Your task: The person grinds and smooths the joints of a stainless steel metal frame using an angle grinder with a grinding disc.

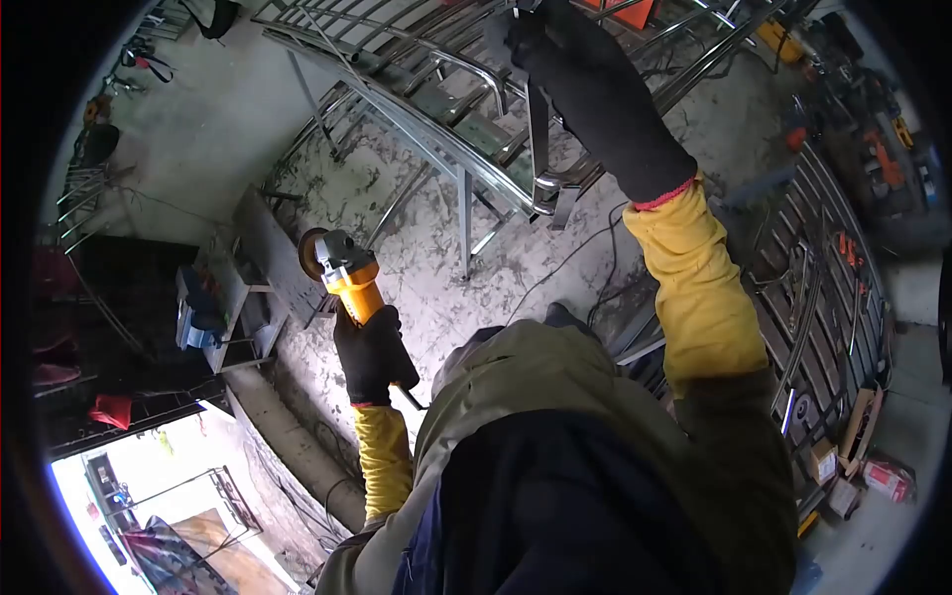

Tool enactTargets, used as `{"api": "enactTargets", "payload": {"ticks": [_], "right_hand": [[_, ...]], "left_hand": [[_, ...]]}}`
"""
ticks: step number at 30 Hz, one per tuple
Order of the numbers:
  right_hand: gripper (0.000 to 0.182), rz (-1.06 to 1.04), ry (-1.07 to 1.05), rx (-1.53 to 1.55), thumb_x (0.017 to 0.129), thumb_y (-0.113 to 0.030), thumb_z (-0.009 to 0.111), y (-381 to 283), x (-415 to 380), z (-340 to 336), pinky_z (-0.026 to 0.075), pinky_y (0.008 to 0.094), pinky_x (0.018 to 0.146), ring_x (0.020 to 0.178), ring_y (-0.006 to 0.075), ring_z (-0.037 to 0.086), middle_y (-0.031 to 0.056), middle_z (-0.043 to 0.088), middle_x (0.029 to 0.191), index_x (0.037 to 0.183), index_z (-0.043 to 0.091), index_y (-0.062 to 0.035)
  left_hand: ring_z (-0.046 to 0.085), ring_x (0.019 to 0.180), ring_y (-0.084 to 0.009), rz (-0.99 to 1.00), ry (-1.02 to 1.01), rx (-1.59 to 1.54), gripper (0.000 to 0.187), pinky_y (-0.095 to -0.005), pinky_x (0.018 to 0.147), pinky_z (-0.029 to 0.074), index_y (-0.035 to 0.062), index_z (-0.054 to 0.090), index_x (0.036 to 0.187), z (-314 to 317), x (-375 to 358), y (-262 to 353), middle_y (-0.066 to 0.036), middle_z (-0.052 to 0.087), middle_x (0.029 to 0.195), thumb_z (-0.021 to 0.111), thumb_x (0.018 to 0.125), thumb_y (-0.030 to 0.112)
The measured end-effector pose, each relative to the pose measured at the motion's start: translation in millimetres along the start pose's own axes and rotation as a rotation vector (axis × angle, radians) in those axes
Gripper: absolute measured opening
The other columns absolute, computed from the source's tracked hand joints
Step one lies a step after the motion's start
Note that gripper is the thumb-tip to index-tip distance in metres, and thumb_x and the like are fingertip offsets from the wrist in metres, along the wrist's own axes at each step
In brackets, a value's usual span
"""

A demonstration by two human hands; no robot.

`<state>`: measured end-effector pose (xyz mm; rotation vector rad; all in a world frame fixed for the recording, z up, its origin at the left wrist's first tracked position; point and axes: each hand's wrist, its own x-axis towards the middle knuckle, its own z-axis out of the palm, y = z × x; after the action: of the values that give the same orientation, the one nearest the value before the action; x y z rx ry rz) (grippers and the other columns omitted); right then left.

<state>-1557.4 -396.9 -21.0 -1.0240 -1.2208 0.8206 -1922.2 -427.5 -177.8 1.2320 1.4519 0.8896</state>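
My left hand (373, 359), in a black glove with a yellow sleeve, is closed around the body of a yellow angle grinder (359, 296). The grinder's round disc (312, 254) points up and to the left, apart from any metal. Stretched far forward, my right hand (595, 94) wears a matching black glove. Its fingers are curled at the top edge of the view, over a shiny metal frame of tubes and bars (426, 114). A flat upright bar (538, 129) shows just below those fingers; what they grip is hidden.
The frame rests on metal legs (464, 223) over a stained concrete floor (436, 268). A dark cable (570, 260) crosses the floor. Metal grilles (823, 268), tools (883, 159) and small boxes (823, 461) lie on the right. A small shelf unit (238, 307) stands left.
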Motion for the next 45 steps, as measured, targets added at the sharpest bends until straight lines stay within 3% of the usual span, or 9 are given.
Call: {"api": "enactTargets", "payload": {"ticks": [11,14,18,21,24,27,35,43,45], "right_hand": [[0.029,-0.048,0.485,0.188,0.105,-0.021,0.056,40.3,-2.7,10.1,0.049,0.0256,0.071,0.084,0.0124,0.06,0.0064,0.064,0.099,0.126,0.066,-0.0028],[0.027,-0.253,0.236,0.447,0.102,-0.028,0.057,23.4,-19.0,7.3,0.031,0.0267,0.054,0.058,0.0099,0.037,-0.0032,0.039,0.069,0.08,0.051,-0.0138],[0.027,-0.27,0.171,0.401,0.102,-0.029,0.059,20.4,-16.7,-0.7,0.032,0.0287,0.054,0.058,0.0106,0.033,0.0009,0.041,0.075,0.092,0.057,-0.0046],[0.03,-0.189,0.27,0.202,0.104,-0.032,0.058,-0.1,-20.1,20.8,0.05,0.035,0.069,0.071,0.0175,0.056,0.0069,0.057,0.085,0.103,0.061,-0.0018],[0.052,0.192,0.628,-0.142,0.106,-0.04,0.056,-35.0,-41.5,34.5,0.046,0.046,0.113,0.129,0.0333,0.061,0.0203,0.063,0.138,0.138,0.058,0.0],[0.045,0.251,0.578,-0.946,0.106,-0.021,0.06,-54.6,-52.2,55.1,0.048,0.0396,0.111,0.129,0.0268,0.062,0.0151,0.065,0.136,0.144,0.056,0.0027],[0.037,0.108,1.056,-0.963,0.101,-0.016,0.072,-67.9,-80.8,139.2,0.057,0.0308,0.089,0.107,0.0175,0.07,0.0116,0.072,0.125,0.136,0.065,-0.0023],[0.053,0.342,0.595,-1.657,0.102,-0.005,0.054,-141.4,-29.2,182.5,0.043,0.0391,0.115,0.139,0.0282,0.055,0.0209,0.054,0.154,0.153,0.045,0.0072],[0.05,0.49,0.823,-1.555,0.106,-0.016,0.053,-141.9,0.4,188.6,0.042,0.0392,0.115,0.139,0.0279,0.056,0.018,0.055,0.155,0.153,0.049,0.0036]], "left_hand": [[0.067,0.07,-0.0182,0.149,-0.285,-0.093,0.024,-0.033,0.063,0.054,-0.0006,0.062,0.108,-1.4,102.0,49.6,-0.006,0.067,0.082,0.072,0.087,0.006],[0.067,0.073,-0.0164,0.074,-0.436,-0.13,0.032,-0.0316,0.065,0.055,-0.0012,0.063,0.115,-4.5,152.5,54.6,-0.006,0.069,0.09,0.074,0.085,0.003],[0.066,0.072,-0.0124,0.064,-0.768,-0.152,0.038,-0.0283,0.064,0.054,0.0022,0.062,0.118,-12.4,207.2,70.2,-0.004,0.069,0.091,0.077,0.083,0.003],[0.065,0.074,-0.0105,-0.015,-0.973,-0.103,0.038,-0.0266,0.064,0.053,0.0029,0.062,0.119,-12.3,228.3,86.2,-0.002,0.069,0.092,0.077,0.084,0.004],[0.065,0.076,-0.0091,-0.125,-1.162,-0.218,0.041,-0.0261,0.066,0.053,0.0028,0.062,0.128,3.4,234.4,93.0,-0.001,0.069,0.094,0.076,0.09,0.009],[0.069,0.078,-0.0152,-0.352,-1.294,-0.391,0.041,-0.031,0.07,0.058,0.0013,0.06,0.129,20.8,230.7,99.9,-0.006,0.07,0.097,0.076,0.094,0.015],[0.074,0.097,-0.0319,-0.621,-1.59,-0.534,0.053,-0.044,0.079,0.065,0.0046,0.053,0.14,43.9,203.8,117.4,-0.016,0.07,0.11,0.072,0.096,0.027],[0.071,0.098,-0.0303,-1.041,-1.817,-0.487,0.06,-0.0487,0.088,0.06,0.0111,0.049,0.141,61.7,208.4,91.3,-0.01,0.068,0.108,0.074,0.09,0.029],[0.07,0.097,-0.0289,-1.201,-1.855,-0.54,0.054,-0.0481,0.087,0.059,0.0123,0.049,0.14,74.3,217.4,84.9,-0.01,0.069,0.109,0.072,0.092,0.025]]}}
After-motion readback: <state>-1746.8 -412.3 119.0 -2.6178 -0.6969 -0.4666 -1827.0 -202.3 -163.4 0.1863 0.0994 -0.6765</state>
